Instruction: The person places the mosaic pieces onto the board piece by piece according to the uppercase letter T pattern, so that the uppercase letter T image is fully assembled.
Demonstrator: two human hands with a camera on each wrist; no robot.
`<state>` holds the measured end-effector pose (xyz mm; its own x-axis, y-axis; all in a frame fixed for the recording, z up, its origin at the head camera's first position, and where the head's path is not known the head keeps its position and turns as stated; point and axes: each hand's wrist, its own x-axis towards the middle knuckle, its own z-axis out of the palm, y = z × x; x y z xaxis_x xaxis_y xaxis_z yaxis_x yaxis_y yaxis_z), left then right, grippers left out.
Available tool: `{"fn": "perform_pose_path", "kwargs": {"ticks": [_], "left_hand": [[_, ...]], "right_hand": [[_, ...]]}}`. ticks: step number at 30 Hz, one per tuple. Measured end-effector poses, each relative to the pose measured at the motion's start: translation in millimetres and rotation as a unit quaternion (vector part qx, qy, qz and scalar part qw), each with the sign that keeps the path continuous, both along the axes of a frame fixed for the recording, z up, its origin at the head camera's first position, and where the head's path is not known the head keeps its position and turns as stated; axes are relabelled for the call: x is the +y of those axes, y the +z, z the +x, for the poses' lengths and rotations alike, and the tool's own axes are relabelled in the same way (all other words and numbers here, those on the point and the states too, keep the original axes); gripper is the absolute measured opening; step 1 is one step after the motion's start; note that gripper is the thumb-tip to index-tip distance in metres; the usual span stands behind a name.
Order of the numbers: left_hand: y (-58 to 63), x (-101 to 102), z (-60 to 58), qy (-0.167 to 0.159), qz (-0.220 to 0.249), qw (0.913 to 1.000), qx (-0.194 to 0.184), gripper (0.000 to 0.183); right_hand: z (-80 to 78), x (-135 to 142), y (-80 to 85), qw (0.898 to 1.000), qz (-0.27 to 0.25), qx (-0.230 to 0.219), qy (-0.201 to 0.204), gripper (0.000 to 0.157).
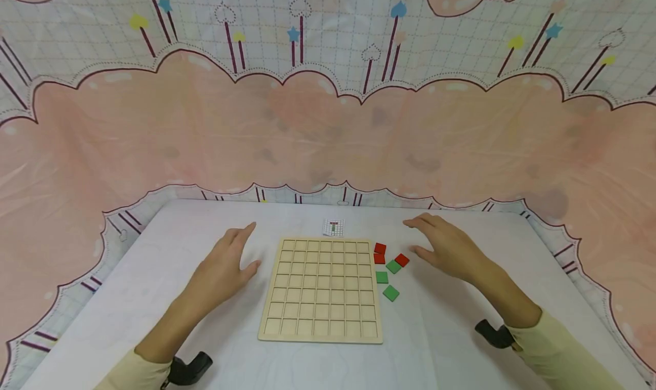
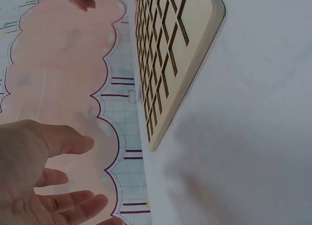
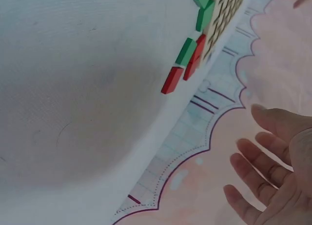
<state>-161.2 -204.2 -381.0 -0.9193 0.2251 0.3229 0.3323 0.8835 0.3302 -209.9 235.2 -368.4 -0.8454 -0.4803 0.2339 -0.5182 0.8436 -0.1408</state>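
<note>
Evidently empty, the left hand (image 1: 220,269) and right hand (image 1: 451,247) hung, fingers loosely extended, either side of the board (image 1: 323,295). Just right of it lay red tiles (image 1: 380,248) and green tiles (image 1: 391,293), probably light and stiff, best pinched by opposite edges.

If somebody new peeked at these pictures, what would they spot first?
Probably the pale grid board, lying on the white table between the open left hand and right hand. Next, the bright tiles by its right edge: three red tiles and three green tiles. Behind the table, the big peach backdrop with candle-like drawings stands out too.
</note>
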Motion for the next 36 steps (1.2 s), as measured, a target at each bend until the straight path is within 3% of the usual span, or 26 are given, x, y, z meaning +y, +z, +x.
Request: {"fn": "perform_pose_path", "kwargs": {"ticks": [4, 8, 12, 19, 23, 36], "left_hand": [[-2.2, -1, -1.9, 0.001, 0.038, 0.9979, -0.052, 0.070], [-3.9, -1, -3.9, 0.002, 0.083, 0.9889, -0.123, 0.065], [-7.2, 0, -5.8, 0.006, 0.124, 0.9744, -0.188, 0.063], [-13.5, 1, -6.7, 0.020, 0.194, 0.9453, -0.261, 0.058], [-15.5, 2, -6.4, 0.022, 0.228, 0.9302, -0.286, 0.057], [-29.8, 12, -6.5, 0.031, 0.276, 0.9095, -0.310, 0.062]], "right_hand": [[-2.7, -1, 0.1, 1.000, -0.022, -0.015, 0.000, 0.054], [-5.6, -2, -1.0, 0.999, -0.037, -0.029, 0.000, 0.052], [-9.8, -3, -2.2, 0.998, -0.044, -0.040, 0.000, 0.051], [-16.9, -5, -5.2, 0.996, -0.055, -0.065, 0.001, 0.049], [-20.1, -7, -6.4, 0.995, -0.059, -0.083, -0.004, 0.048], [-31.5, -13, -13.8, 0.988, -0.071, -0.140, 0.001, 0.047]]}}
